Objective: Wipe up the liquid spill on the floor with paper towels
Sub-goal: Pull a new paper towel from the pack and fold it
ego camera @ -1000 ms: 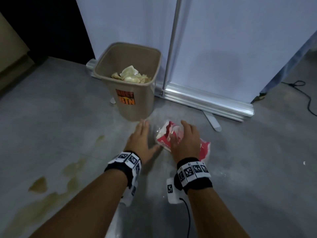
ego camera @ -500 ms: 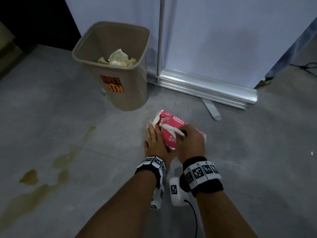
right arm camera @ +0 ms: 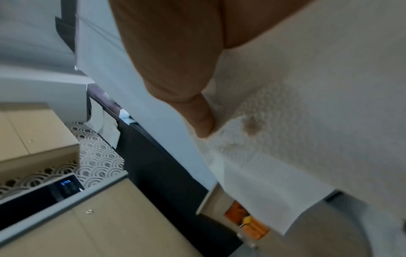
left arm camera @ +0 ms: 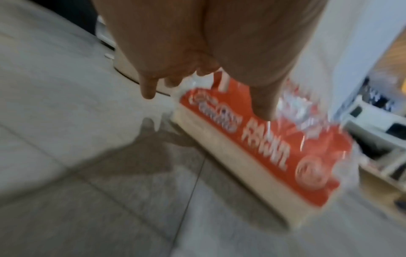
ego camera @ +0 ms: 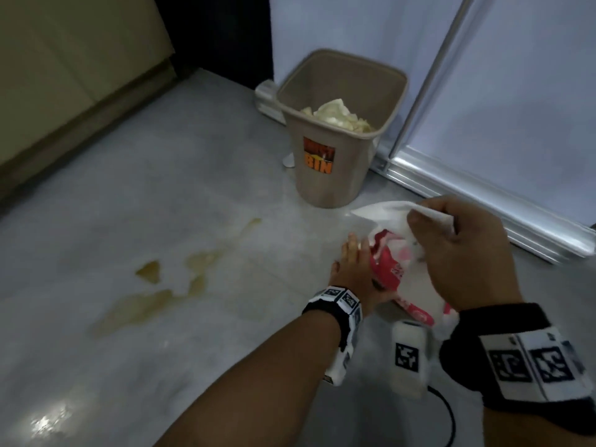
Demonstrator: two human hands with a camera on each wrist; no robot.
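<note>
A yellowish spill [ego camera: 151, 301] lies in patches on the grey floor at the left. A red paper towel pack [ego camera: 392, 272] lies on the floor in front of the bin. My left hand [ego camera: 354, 253] presses flat on the pack's left edge with straight fingers; in the left wrist view the thumb [left arm camera: 263, 104] rests on top of the pack [left arm camera: 274, 147]. Above the pack, my right hand [ego camera: 429, 217] pinches a white paper towel [ego camera: 383, 211] that hangs out of the pack. In the right wrist view the thumb [right arm camera: 202, 121] clamps the towel [right arm camera: 307, 147], which has a small brown spot.
A beige dust bin [ego camera: 338, 188] holding used crumpled towels stands just beyond the pack. A white panel with a metal base rail [ego camera: 483, 195] runs behind it on the right. A beige cabinet [ego camera: 64, 75] borders the floor at the far left.
My right hand has risen from the pack with a white towel drawn out. The left hand stays on the pack's side. The head view has swung left, and more of the spill shows.
</note>
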